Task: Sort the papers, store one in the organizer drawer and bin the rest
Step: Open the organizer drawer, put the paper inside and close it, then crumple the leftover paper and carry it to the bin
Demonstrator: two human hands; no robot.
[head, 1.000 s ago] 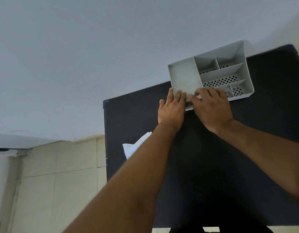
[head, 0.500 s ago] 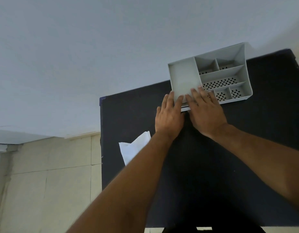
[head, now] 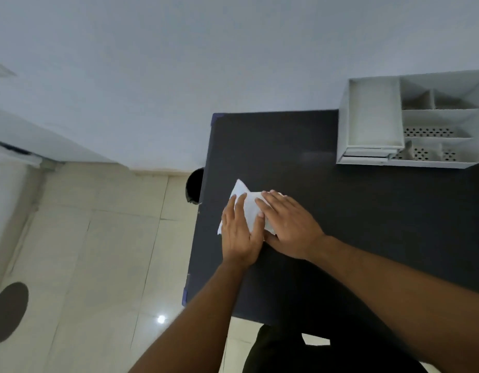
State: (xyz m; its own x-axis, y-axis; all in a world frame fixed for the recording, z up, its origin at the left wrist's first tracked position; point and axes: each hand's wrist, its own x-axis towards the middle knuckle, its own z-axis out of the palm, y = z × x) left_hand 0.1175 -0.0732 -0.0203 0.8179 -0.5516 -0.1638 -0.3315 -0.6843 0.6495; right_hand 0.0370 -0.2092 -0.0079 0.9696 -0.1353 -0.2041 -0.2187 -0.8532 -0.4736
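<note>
White papers (head: 249, 208) lie near the left edge of the dark table (head: 340, 211). My left hand (head: 239, 232) rests flat on their left part, fingers straight. My right hand (head: 289, 227) lies flat on their right part, fingers spread over the sheet. A grey organizer (head: 410, 122) with several compartments stands at the table's far right; its drawers (head: 367, 154) at the lower front look pushed in. A black bin (head: 195, 188) peeks out on the floor just left of the table, mostly hidden by the edge.
Pale floor tiles (head: 98, 251) spread to the left, with a dark round patch (head: 8, 312) at the far left. A grey wall stands behind the table. My dark-clothed legs show below the table's near edge.
Both hands left the organizer's front and came back left to the papers, now lying on them. The view swung left, so the organizer sits at far right.
</note>
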